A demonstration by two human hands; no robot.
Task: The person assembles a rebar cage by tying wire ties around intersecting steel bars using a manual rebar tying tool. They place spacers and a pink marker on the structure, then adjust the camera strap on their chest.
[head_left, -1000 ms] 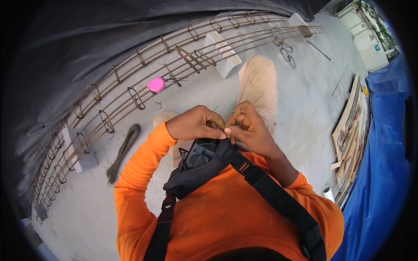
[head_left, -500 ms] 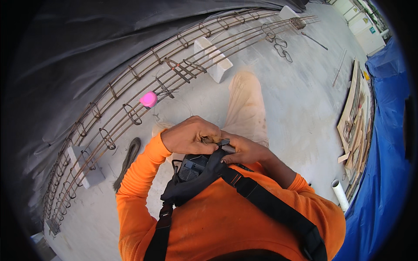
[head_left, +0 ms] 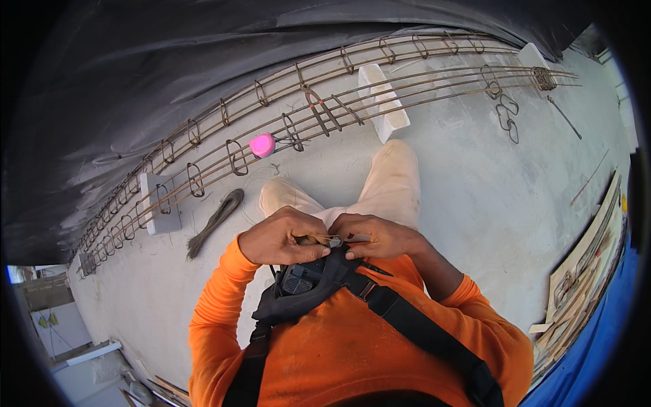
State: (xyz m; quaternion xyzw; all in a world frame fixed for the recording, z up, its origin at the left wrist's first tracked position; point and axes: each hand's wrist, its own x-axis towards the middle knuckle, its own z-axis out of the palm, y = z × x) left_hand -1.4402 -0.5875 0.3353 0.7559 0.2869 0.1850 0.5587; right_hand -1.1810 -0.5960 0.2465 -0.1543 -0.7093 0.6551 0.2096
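At my waist, my left hand (head_left: 288, 236) and my right hand (head_left: 380, 237) meet with bent fingers. Between their fingertips is a small grey piece (head_left: 336, 241), with thin tan strands (head_left: 319, 236) running from my left fingers. I cannot tell what the piece is. My left fingers pinch the strands, while the right thumb and fingers press against the grey piece from the other side. Just below them a black boxy device (head_left: 298, 279) sits in a dark harness (head_left: 386, 298) over my orange shirt.
Beyond my knees a long rebar cage (head_left: 237, 157) rests on white blocks (head_left: 383, 102). A pink tape measure (head_left: 262, 144) and pincers (head_left: 323, 112) lie on its bars. A tie-wire bundle (head_left: 215, 222) lies on the concrete floor. Wood scraps (head_left: 576, 285) are at right.
The view has turned, so the rebar cage and tape measure sit farther right. My hands stay together at the waist; the right fingers now bend closer round the small grey piece.
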